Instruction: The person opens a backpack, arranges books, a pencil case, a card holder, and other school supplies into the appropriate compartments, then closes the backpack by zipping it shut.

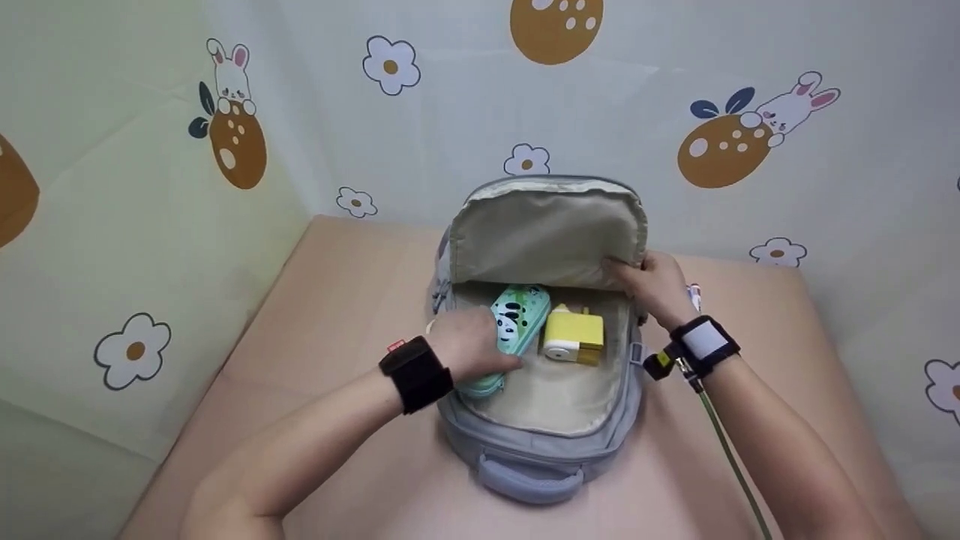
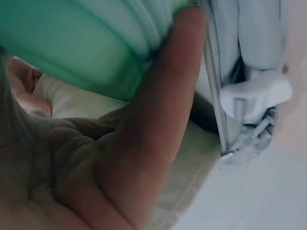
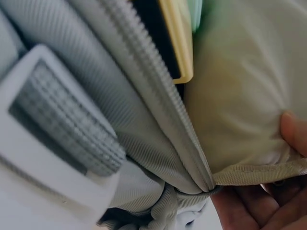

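While the grey backpack (image 1: pixel 540 450) lies open on the counter (image 1: pixel 337 300), the right hand (image 1: pixel 652 289) pinches its raised flap (image 1: pixel 547 232), and the left hand (image 1: pixel 469 345) curls its grip around the green pencil case (image 1: pixel 517 319) inside, just beside a yellow sharpener (image 1: pixel 574 337).

Grey backpack (image 1: pixel 536 450) lies flat on the counter, main compartment unzipped, flap (image 1: pixel 544 232) raised upright showing beige lining; carry handle toward the person; mint-green pencil case (image 1: pixel 517 319) with panda print lies inside at the left, long axis slanted; small yellow-and-white box-shaped item (image 1: pixel 572 337) sits just beside it to the right, apparently touching.
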A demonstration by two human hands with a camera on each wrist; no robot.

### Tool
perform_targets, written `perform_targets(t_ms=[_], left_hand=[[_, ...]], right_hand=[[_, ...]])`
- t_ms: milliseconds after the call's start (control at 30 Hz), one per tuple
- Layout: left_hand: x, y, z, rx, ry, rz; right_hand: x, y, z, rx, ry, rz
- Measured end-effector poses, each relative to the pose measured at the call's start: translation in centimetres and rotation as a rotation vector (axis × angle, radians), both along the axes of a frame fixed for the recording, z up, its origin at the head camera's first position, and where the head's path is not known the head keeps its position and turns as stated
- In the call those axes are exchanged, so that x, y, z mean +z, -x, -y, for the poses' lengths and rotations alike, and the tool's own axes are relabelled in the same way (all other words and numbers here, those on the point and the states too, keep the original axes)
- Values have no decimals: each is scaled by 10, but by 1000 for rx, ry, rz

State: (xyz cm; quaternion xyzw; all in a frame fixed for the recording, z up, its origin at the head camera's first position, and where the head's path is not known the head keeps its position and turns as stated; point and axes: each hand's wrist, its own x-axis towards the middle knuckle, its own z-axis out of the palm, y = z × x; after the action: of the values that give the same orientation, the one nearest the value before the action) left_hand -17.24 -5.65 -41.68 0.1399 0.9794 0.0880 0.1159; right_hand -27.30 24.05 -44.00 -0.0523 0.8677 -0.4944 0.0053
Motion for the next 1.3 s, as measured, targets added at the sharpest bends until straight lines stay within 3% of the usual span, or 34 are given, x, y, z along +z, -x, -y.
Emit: perform_targets(t_ms=[200,467,667,800,967,1067,1167,1300], left_hand=[[-8,10,-18,-1,48,-8],[-23,24,-25,52,10,-67],[-32,23,-20,84,-65,-81],[-24,17,-6,74,-118,-65],[-7,1,32,68,-182,-59],[0,-4,57,78,-254,-114],[3,-2,74,69,-353,-189],[1,5,85,-49,-458,-260]], right_hand=[[5,-5,2,-13,25,-10],[6,-11,5,-4,49,-5],[4,-13,4,13,43,-26],[1,-16,1,19,44,-44],[-3,-23,-2,43,19,-92],[-4,-28,-5,55,-21,-155],[-5,-31,-7,71,-69,-214],[-8,-36,-7,144,-88,-236]])
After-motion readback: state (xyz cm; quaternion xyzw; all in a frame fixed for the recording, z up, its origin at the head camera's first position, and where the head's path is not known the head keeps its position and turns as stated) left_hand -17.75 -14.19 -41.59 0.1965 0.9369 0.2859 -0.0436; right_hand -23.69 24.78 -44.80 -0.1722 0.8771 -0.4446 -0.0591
